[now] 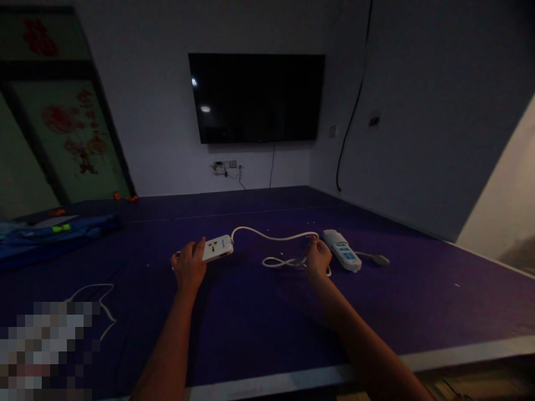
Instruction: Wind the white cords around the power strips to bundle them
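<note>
White power strip [216, 249] over purple surface [251, 317], socket face upward. Left hand [190, 264] curled round strip's left end, gripping it. White cord [271, 238] runs from strip's right end to right hand [318, 256], fingertips pinching cord; loop lies on surface just beside. Blue-paneled power strip [343, 252] near right hand, plug [381, 260] farther right. Under television [259, 97], wall outlets [233, 164] with dark cords plugged in.
</note>
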The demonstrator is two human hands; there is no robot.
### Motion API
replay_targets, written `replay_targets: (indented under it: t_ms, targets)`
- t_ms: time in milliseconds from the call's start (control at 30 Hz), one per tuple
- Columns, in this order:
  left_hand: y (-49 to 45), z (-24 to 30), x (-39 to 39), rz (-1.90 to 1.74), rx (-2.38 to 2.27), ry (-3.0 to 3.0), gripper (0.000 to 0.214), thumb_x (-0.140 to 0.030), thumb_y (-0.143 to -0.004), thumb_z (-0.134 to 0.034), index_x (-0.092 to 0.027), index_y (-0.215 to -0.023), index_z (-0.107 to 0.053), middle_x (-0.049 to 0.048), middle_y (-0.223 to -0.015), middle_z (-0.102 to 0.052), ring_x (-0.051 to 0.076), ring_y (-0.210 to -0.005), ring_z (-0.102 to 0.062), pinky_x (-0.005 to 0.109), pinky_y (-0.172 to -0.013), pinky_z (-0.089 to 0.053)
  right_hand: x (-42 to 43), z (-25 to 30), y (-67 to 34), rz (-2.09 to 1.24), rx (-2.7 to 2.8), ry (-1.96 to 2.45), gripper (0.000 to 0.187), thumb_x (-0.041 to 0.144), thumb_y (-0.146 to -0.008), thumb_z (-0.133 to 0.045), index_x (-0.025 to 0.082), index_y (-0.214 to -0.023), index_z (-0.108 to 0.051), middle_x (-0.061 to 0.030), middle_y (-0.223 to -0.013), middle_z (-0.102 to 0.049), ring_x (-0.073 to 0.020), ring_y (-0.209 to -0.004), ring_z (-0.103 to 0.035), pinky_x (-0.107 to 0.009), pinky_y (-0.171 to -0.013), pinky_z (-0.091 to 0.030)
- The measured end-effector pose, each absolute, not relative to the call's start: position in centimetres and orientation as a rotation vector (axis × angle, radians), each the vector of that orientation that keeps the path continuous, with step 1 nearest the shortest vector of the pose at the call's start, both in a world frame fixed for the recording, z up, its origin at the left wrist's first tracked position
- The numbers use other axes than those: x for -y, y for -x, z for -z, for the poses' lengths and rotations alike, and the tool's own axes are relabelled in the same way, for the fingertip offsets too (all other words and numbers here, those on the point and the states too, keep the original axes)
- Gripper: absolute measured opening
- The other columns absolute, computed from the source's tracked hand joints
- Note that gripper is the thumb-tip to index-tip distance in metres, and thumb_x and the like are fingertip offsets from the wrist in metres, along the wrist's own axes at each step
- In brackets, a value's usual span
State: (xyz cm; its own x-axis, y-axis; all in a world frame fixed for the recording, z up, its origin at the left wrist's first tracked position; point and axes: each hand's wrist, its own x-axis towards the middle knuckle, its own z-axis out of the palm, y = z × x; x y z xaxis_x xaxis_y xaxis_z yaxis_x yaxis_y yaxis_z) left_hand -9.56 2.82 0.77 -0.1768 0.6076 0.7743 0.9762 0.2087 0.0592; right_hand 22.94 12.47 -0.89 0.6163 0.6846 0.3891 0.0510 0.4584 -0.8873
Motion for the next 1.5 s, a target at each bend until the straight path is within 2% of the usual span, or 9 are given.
replay_targets:
  t_ms: [267, 467, 567, 667, 800, 1033, 1267, 1500]
  targets:
    - [10.8, 0.4, -2.7, 0.728, 2.204, 1.104, 0.044, -0.018, -0.081, -0.041, -0.02, -0.124, -0.05, 0.0158, -0.111, -0.053, 0.029, -0.102, -0.048, 0.045, -0.083, -0.029, -11.3, -0.2, -22.1, -0.271, 1.038, 1.031, 0.038, 0.053, -0.08, -0.045, 0.017, -0.072, -0.057, 0.0009, -0.059, -0.051, -0.0143, -0.056, -0.047, -0.026, -0.054, -0.037]
    - [9.4, 0.5, -2.6, 0.51, 2.405, 1.185, 0.036, -0.021, -0.079, -0.043, -0.017, -0.113, -0.057, 0.0175, -0.102, -0.055, 0.032, -0.098, -0.05, 0.047, -0.08, -0.031, -10.2, -0.6, -21.3, -0.263, 1.158, 1.035, 0.036, 0.049, -0.08, -0.046, 0.016, -0.077, -0.06, -0.0039, -0.067, -0.059, -0.018, -0.064, -0.054, -0.029, -0.06, -0.04]
    - [8.5, 0.4, -2.6, 0.449, 2.446, 1.256, 0.036, -0.034, -0.079, -0.046, -0.014, -0.106, -0.061, 0.019, -0.101, -0.056, 0.034, -0.096, -0.051, 0.048, -0.079, -0.031, -10.1, -0.6, -21.4, -0.261, 1.15, 1.054, 0.038, 0.051, -0.08, -0.045, 0.016, -0.077, -0.06, -0.0044, -0.067, -0.059, -0.0186, -0.065, -0.054, -0.029, -0.061, -0.04]
    - [7.9, 0.2, -2.5, 0.427, 2.47, 1.312, 0.049, -0.051, -0.077, -0.048, -0.012, -0.103, -0.062, 0.0203, -0.101, -0.056, 0.035, -0.096, -0.051, 0.048, -0.079, -0.032, -10.2, -0.7, -21.7, -0.227, 1.125, 1.092, 0.041, 0.054, -0.08, -0.044, 0.016, -0.075, -0.059, -0.0037, -0.065, -0.057, -0.0184, -0.063, -0.052, -0.029, -0.061, -0.039]
    - [7.6, -0.1, -2.4, 0.412, 2.49, 1.376, 0.056, -0.057, -0.074, -0.05, -0.012, -0.105, -0.062, 0.0208, -0.103, -0.056, 0.035, -0.098, -0.051, 0.049, -0.08, -0.033, -10.2, -0.8, -21.9, -0.211, 1.124, 1.104, 0.044, 0.057, -0.08, -0.042, 0.016, -0.071, -0.057, -0.0023, -0.062, -0.055, -0.017, -0.061, -0.049, -0.028, -0.059, -0.036]
    - [7.1, -0.2, -2.2, 0.425, 2.535, 1.422, 0.066, -0.058, -0.072, -0.053, -0.012, -0.119, -0.052, 0.0219, -0.109, -0.052, 0.037, -0.104, -0.047, 0.053, -0.08, -0.035, -10.3, -0.7, -21.9, -0.25, 1.089, 1.102, 0.048, 0.061, -0.079, -0.041, 0.016, -0.068, -0.056, 0.0005, -0.057, -0.049, -0.0148, -0.055, -0.045, -0.026, -0.055, -0.034]
    - [7.0, 0.0, -2.4, 0.393, 2.623, 1.488, 0.058, -0.053, -0.078, -0.045, -0.013, -0.12, -0.051, 0.0213, -0.112, -0.05, 0.037, -0.109, -0.044, 0.056, -0.084, -0.033, -10.7, -0.3, -21.9, -0.241, 1.096, 1.119, 0.044, 0.056, -0.078, -0.045, 0.015, -0.072, -0.06, -0.0031, -0.061, -0.057, -0.0175, -0.06, -0.05, -0.028, -0.059, -0.037]
    - [6.7, 0.6, -2.7, 0.459, 2.591, 1.42, 0.059, -0.05, -0.078, -0.045, -0.011, -0.121, -0.05, 0.0234, -0.114, -0.05, 0.038, -0.111, -0.042, 0.057, -0.083, -0.033, -10.5, -0.4, -21.6, -0.237, 1.141, 1.119, 0.041, 0.051, -0.079, -0.046, 0.014, -0.074, -0.063, -0.005, -0.062, -0.061, -0.0181, -0.061, -0.052, -0.028, -0.059, -0.038]
